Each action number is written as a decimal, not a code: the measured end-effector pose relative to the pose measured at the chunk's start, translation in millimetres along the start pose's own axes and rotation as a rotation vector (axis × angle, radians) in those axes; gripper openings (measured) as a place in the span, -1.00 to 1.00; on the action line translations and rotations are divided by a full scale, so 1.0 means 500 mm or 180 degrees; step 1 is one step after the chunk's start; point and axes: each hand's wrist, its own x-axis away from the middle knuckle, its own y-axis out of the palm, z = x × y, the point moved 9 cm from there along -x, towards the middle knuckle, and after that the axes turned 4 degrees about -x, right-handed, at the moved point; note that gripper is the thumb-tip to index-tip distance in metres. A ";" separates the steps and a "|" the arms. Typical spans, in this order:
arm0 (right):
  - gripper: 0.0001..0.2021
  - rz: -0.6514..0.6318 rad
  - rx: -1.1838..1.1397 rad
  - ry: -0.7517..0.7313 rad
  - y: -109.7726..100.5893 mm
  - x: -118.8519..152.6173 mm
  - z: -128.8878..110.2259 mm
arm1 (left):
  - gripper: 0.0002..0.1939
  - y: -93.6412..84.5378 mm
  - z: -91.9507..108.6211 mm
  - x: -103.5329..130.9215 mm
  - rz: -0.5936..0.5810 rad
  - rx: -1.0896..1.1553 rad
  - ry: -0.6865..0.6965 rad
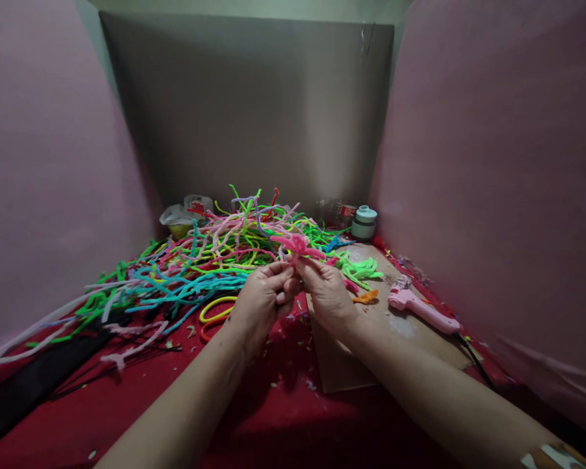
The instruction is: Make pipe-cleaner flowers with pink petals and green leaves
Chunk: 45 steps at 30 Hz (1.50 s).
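Observation:
Both hands meet at the middle of the view, over the front edge of a big pile of coloured pipe cleaners (224, 241). Between them is a pink fuzzy pipe-cleaner piece (297, 245), with a rounded middle and arms sticking out to both sides. My left hand (268, 293) pinches its lower part with closed fingers. My right hand (325, 290) grips it from the other side, thumb and forefinger pressed together. The fingertips of the two hands nearly touch, and they hide the bottom of the piece.
A pink glue gun (422, 309) with a black cord lies on a cardboard sheet (342, 365) at the right. Green bundles (361, 266) and an orange piece (366, 297) are nearby. Yellow and red scissor handles (217, 309) lie left. A jar (364, 223) stands behind. Pink panels flank the red cloth.

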 end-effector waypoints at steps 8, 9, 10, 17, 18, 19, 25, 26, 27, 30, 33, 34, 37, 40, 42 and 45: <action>-0.71 -0.0364 -0.0053 0.0051 0.019 0.005 -0.016 | -0.78 -0.002 0.006 -0.013 -0.0160 -0.0741 0.0227; -0.74 -0.0344 0.0160 -0.0187 0.015 0.004 -0.035 | -0.78 -0.007 0.021 -0.012 -0.0041 -0.0935 0.0383; -0.79 -0.0277 0.0460 -0.0541 0.010 0.005 -0.060 | -0.79 -0.017 0.040 -0.009 0.0124 -0.1105 0.0565; -0.83 -0.0036 0.2342 -0.2183 -0.005 0.025 -0.140 | -0.62 -0.067 0.102 0.008 0.0179 -0.0688 0.0615; -0.83 -0.0050 0.2423 -0.2241 -0.005 0.026 -0.139 | -0.60 -0.060 0.098 0.010 0.0017 -0.0645 0.0495; -0.83 -0.0073 0.2479 -0.2292 -0.004 0.028 -0.139 | -0.58 -0.053 0.094 0.012 -0.0097 -0.0632 0.0416; -0.85 -0.0191 0.2594 -0.2288 0.012 0.036 -0.139 | -0.57 -0.015 0.064 0.024 -0.0366 -0.0757 0.0160; -0.86 -0.0175 0.2617 -0.2274 0.014 0.037 -0.140 | -0.59 -0.010 0.059 0.025 -0.0368 -0.0786 0.0146; -0.86 -0.0161 0.2642 -0.2272 0.016 0.038 -0.141 | -0.62 -0.006 0.052 0.025 -0.0361 -0.0771 0.0115; -0.84 -0.0209 0.2675 -0.2336 0.024 0.044 -0.141 | -0.74 0.009 0.030 0.025 -0.0360 -0.0442 -0.0012; -0.83 -0.0268 0.2632 -0.2414 0.029 0.049 -0.135 | -0.79 0.021 0.019 0.024 -0.0364 -0.0226 0.0000; -0.82 -0.0245 0.2617 -0.2413 0.028 0.048 -0.133 | -0.79 0.023 0.019 0.024 -0.0342 -0.0243 0.0051; -0.81 -0.0166 0.2596 -0.2337 0.022 0.045 -0.127 | -0.72 0.025 0.020 0.025 -0.0197 -0.0421 0.0192; -0.83 -0.0176 0.2591 -0.2319 0.022 0.044 -0.124 | -0.68 0.019 0.021 0.025 -0.0003 -0.0645 0.0240; -0.82 -0.0176 0.2571 -0.2329 0.021 0.044 -0.126 | -0.71 0.015 0.022 0.026 0.0018 -0.0730 0.0200; -0.82 -0.0118 0.2562 -0.2246 0.018 0.041 -0.128 | -0.73 0.000 0.031 0.028 0.0070 -0.0827 0.0054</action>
